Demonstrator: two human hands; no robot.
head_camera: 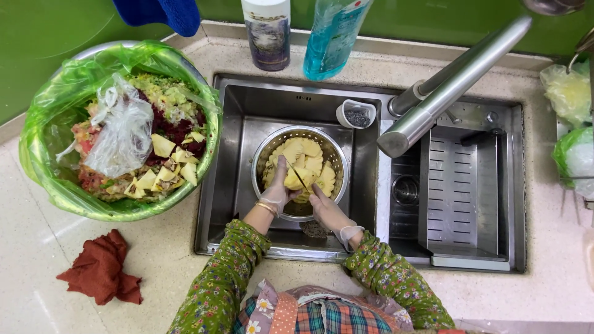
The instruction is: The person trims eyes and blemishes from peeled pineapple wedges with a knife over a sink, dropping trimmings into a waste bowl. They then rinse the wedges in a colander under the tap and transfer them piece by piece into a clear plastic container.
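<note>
Left hand: the gloved left hand (276,188) reaches into the metal colander (270,150) and closes around a yellow fruit piece (294,179), fingers pointing away from the person.
Right hand: the gloved right hand (328,210) grips the handle of a knife (301,179), closed tight on it.
Knife axis: the thin blade runs on a slant from the right hand up and left toward the left hand's fingertips, its tip lying against the held piece.
Fruit: pale yellow chunks fill the colander, heaped toward its far side; the held piece lies at the near rim.
Colander place: it stands in the left basin of the steel sink (241,105), near the middle, with bare steel showing all round it.
Room to move: the basin's left and far walls stand well apart from the colander; on the right, the divider wall is just beside its rim, and the tap (451,86) slants overhead to the right of both hands.
Near edge: both forearms cross the sink's front rim.
Surroundings: a green-lined bowl (43,142) of scraps stands on the counter left of the sink, a red cloth (102,269) below it.
</note>
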